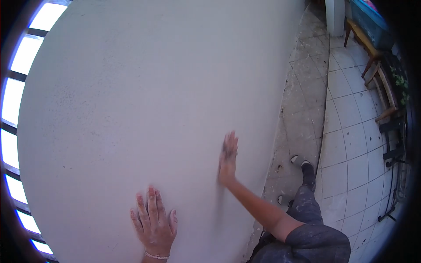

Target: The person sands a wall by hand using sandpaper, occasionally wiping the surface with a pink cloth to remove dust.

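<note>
A broad pale wall (153,87) fills most of the view, with faint pitted specks on its left part. My left hand (153,223) lies flat against it near the bottom, fingers spread and thumb out, the fingertips dusted with whitish powder. A light beaded bracelet (156,255) circles that wrist. Farther right, my right hand (229,155) is seen edge-on at the wall, its fingers stretched out and slightly blurred. Neither hand holds anything. The right arm reaches in from a dark grey sleeve (318,239).
Grey floor tiles (302,96) run along the wall's foot, with white tiles (351,140) beyond. My sandaled foot (300,161) stands on the grey strip. A blue basket (372,24) sits on a wooden bench (362,39); dark metal frames (392,153) stand nearby. Bright openings (13,101) line the left edge.
</note>
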The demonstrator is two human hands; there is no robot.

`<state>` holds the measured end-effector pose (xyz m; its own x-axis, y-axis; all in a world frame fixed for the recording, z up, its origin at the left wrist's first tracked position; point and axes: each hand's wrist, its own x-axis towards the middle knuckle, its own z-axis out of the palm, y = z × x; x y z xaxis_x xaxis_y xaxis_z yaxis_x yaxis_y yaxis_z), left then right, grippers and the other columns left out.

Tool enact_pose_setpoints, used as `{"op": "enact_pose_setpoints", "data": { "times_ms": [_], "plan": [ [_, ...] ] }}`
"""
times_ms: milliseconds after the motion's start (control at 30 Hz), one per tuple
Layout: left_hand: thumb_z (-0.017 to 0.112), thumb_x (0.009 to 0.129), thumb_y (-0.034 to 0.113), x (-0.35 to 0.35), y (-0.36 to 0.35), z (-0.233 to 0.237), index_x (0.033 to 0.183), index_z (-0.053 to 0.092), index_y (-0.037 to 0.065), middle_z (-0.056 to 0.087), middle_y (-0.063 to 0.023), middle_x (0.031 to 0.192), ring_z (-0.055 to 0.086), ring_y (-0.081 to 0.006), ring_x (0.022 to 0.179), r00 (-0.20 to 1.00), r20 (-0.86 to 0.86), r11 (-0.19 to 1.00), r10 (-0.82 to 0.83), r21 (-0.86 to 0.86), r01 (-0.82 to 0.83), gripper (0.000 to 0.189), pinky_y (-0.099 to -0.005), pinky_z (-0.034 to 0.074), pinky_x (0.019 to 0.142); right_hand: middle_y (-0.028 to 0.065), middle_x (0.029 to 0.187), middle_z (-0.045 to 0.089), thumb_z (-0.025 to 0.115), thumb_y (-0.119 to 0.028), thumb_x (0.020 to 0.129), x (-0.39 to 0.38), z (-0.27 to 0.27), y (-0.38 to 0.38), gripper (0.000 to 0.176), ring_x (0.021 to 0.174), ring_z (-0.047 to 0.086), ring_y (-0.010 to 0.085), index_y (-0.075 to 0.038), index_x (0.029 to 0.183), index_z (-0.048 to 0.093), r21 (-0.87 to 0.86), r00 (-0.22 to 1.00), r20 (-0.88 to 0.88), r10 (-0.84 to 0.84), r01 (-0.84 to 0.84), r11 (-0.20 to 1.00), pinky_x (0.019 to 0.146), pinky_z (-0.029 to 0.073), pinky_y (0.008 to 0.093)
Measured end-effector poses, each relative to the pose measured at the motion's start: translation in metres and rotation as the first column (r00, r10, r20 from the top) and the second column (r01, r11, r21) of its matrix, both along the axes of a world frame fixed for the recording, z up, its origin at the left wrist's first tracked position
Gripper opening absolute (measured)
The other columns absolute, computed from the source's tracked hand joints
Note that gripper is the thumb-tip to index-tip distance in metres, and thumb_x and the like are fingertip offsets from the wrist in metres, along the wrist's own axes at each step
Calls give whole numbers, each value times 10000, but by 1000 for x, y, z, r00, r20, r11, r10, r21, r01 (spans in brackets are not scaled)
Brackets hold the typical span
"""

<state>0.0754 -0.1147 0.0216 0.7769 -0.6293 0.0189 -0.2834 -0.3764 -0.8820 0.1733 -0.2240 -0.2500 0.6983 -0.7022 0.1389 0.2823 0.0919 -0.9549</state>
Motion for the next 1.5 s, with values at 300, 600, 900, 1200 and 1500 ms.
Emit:
{"op": "enact_pose_setpoints", "data": {
  "times_ms": [300,600,900,1200,1500],
  "plan": [
    [446,955,397,-5,2,-3,1455,396,-33,354,-146,1550,303,-351,1445,999,7,993,48,-104,-47,661,-479,218,1171,112,1630,141,473,-230,965,-29,94,11,623,1470,132,450,-207,1550,261,-510,987,136,88,-7,860,1203,90,529],
    [412,976,396,3,-2,-5,1455,382,-48,381,-154,1532,316,-364,1434,997,78,1000,8,-25,-6,654,-475,213,1176,87,1644,80,366,-100,1011,63,34,-50,633,1484,72,436,-198,1579,105,-206,932,-332,-144,77,975,1199,82,525],
    [432,964,370,2,-1,-5,1460,402,0,382,-119,1539,304,-366,1439,999,37,999,29,-43,-28,620,-496,194,1183,75,1642,105,346,-359,1031,16,5,-22,609,1495,102,368,-170,1570,134,-270,992,61,113,-92,958,1192,111,533],
    [218,1021,538,3,-7,-1,1432,462,50,439,-88,1503,332,-369,1424,1000,-4,997,-23,-69,22,684,-510,208,1173,115,1628,162,458,-329,969,25,129,-38,617,1486,81,429,-169,1541,292,-539,984,118,130,-47,841,1197,59,543],
    [217,842,775,-8,-6,12,1526,330,206,314,32,1585,300,-275,1453,992,-24,985,128,123,-124,896,-480,151,1188,98,1637,109,210,-343,1060,70,-17,-69,558,1485,69,419,-129,1570,130,-64,963,-260,-74,59,996,1202,42,520]
  ]
}}
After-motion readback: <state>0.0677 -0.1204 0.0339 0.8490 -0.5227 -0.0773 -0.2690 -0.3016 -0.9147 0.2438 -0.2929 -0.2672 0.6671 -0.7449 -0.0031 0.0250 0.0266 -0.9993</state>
